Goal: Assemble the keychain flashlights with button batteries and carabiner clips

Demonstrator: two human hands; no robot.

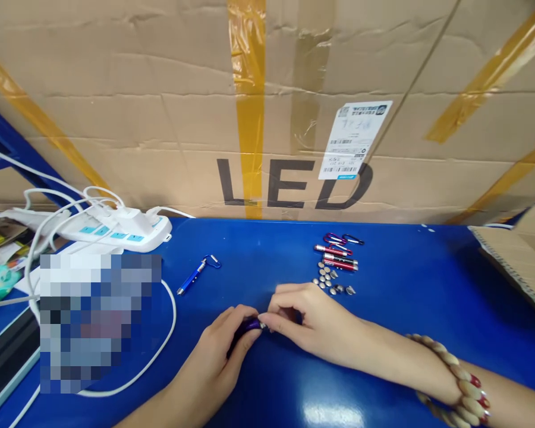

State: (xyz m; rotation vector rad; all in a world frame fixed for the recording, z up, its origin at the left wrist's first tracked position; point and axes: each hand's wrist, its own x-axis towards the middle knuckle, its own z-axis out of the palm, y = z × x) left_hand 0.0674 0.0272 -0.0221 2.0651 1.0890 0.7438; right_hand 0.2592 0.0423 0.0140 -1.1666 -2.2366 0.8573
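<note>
Over the near middle of the blue table, my left hand is closed around a small purple penlight, mostly hidden by the fingers. My right hand pinches at its right end, where a small silvery bit shows between the fingertips; what it is I cannot make out. Beyond my right hand lie several silver button cells. Just behind them are red penlights, one partly black, with small carabiner clips. A blue penlight with its clip lies farther left.
A white power strip with plugs and cables stands at the back left. A white cable loops around a blurred-out patch. A large cardboard box marked LED walls off the back. Another cardboard box sits at the right edge.
</note>
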